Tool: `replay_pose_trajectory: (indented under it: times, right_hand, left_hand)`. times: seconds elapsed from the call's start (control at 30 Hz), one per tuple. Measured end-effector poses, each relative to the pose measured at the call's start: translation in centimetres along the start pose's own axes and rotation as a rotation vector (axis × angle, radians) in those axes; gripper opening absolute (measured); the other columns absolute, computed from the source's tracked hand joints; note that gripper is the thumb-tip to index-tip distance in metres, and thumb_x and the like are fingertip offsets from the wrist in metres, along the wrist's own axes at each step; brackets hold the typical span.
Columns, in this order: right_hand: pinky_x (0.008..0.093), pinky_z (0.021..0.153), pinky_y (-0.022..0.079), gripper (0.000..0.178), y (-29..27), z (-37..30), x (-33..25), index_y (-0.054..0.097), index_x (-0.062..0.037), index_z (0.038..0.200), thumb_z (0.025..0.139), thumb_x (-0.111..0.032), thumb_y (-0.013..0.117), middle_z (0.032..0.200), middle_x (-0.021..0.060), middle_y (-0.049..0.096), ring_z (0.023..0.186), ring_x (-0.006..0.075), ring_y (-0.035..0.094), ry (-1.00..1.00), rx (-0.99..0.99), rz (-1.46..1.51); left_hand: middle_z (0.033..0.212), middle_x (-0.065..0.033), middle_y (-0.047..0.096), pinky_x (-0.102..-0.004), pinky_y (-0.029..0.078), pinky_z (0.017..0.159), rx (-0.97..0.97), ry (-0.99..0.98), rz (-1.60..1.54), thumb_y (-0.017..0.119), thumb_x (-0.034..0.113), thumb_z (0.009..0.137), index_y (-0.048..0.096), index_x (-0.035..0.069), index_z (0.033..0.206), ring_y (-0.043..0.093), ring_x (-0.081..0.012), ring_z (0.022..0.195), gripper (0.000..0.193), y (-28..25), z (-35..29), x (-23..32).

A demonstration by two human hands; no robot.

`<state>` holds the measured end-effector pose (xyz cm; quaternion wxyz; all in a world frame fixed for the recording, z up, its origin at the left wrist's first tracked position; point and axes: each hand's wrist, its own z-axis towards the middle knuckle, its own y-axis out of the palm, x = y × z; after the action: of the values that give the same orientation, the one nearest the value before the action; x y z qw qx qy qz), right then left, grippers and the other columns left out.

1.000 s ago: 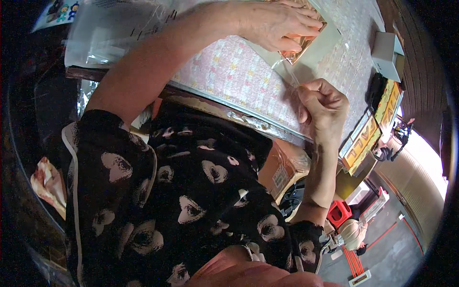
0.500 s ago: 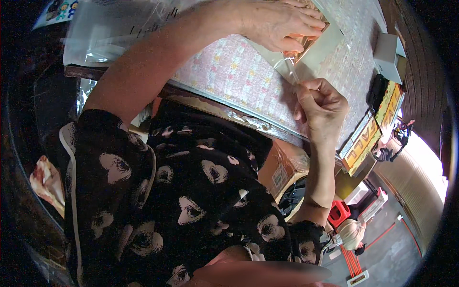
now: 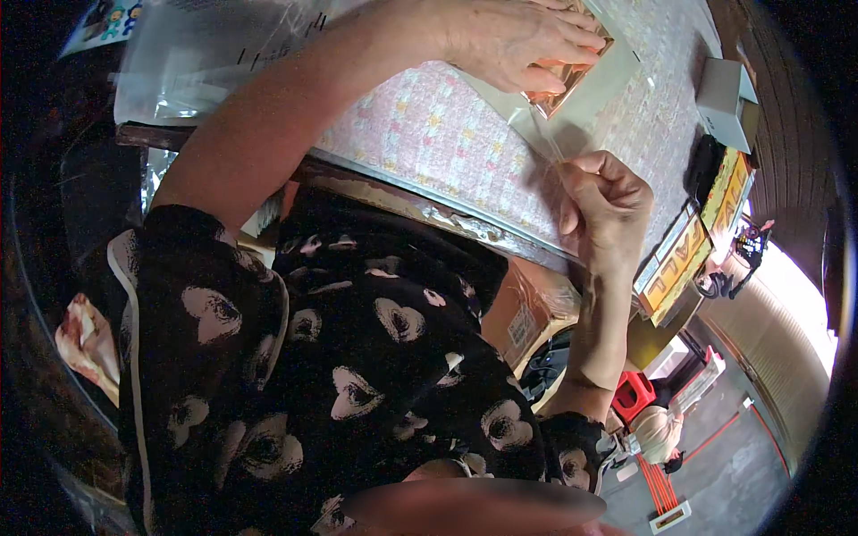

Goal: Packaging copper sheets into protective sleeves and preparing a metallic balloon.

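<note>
My left hand (image 3: 527, 43) lies over a shiny copper-coloured flat piece (image 3: 572, 80) at the top of the view, its fingers spread and bent slightly on it. Under that piece is a pale, smooth sheet (image 3: 617, 71). A narrow clear plastic strip (image 3: 549, 138) runs from the near corner of the copper piece to my right hand (image 3: 609, 195). There the thumb and forefinger pinch its end, with the other fingers curled in. My left palm and fingers hide much of the copper piece, so its exact kind cannot be told.
A pink-and-white patterned cloth (image 3: 429, 134) covers the table. Clear plastic bags (image 3: 206, 71) lie at the left. At the right edge are a small white box (image 3: 726, 105), a black object (image 3: 706, 161) and yellow printed boxes (image 3: 675, 268). A cardboard box (image 3: 536, 304) stands below the table edge.
My right hand has drawn very slightly away from the copper piece, and the clear strip looks straighter. My left hand stays on the piece.
</note>
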<state>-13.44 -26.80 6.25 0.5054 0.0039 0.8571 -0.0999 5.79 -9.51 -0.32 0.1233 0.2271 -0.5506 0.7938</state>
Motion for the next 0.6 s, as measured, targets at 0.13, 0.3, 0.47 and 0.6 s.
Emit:
replay_pose_trajectory:
  times: [0.13, 0.3, 0.47, 0.6]
  right_hand:
    - [0.0206, 0.042, 0.034, 0.008, 0.3, 0.1, 0.0, 0.069, 0.0014, 0.089, 0.095, -0.005, 0.07, 0.06, 0.0015, 0.063, 0.044, 0.0051, 0.052, 0.008, 0.025, -0.031]
    - [0.0211, 0.043, 0.035, 0.008, 0.6, -0.1, -0.4, 0.068, 0.0024, 0.09, 0.095, -0.004, 0.069, 0.061, 0.0021, 0.063, 0.046, 0.0056, 0.053, 0.012, 0.026, -0.051]
    - [0.0216, 0.043, 0.038, 0.008, 1.0, -0.2, -0.2, 0.067, 0.0037, 0.09, 0.095, -0.003, 0.068, 0.063, 0.0033, 0.064, 0.047, 0.0065, 0.055, -0.008, 0.027, -0.073]
    - [0.0222, 0.041, 0.034, 0.005, 1.5, -0.2, 0.0, 0.067, 0.0034, 0.094, 0.095, -0.001, 0.069, 0.061, 0.0032, 0.062, 0.044, 0.0072, 0.051, -0.005, 0.079, -0.083]
  left_hand:
    - [0.157, -0.0299, 0.04, -0.0498, 0.024, 0.125, 0.008, -0.004, -0.001, 0.058, 0.026, 0.095, 0.047, -0.011, 0.144, 0.03, -0.0413, 0.152, 0.063, 0.1, 0.0, 0.0]
    - [0.156, -0.0301, 0.041, -0.0503, 0.024, 0.125, -0.001, 0.006, 0.013, 0.058, 0.026, 0.094, 0.046, -0.012, 0.144, 0.031, -0.0415, 0.152, 0.064, 0.0, 0.1, 0.1]
    - [0.156, -0.0301, 0.041, -0.0506, 0.024, 0.125, 0.009, 0.014, 0.005, 0.058, 0.026, 0.095, 0.047, -0.012, 0.144, 0.03, -0.0417, 0.152, 0.064, 0.0, 0.0, 0.0]
    - [0.157, -0.03, 0.04, -0.0503, 0.023, 0.126, -0.015, 0.004, 0.01, 0.057, 0.027, 0.095, 0.046, -0.012, 0.145, 0.029, -0.0419, 0.152, 0.064, -0.1, 0.2, 0.1]
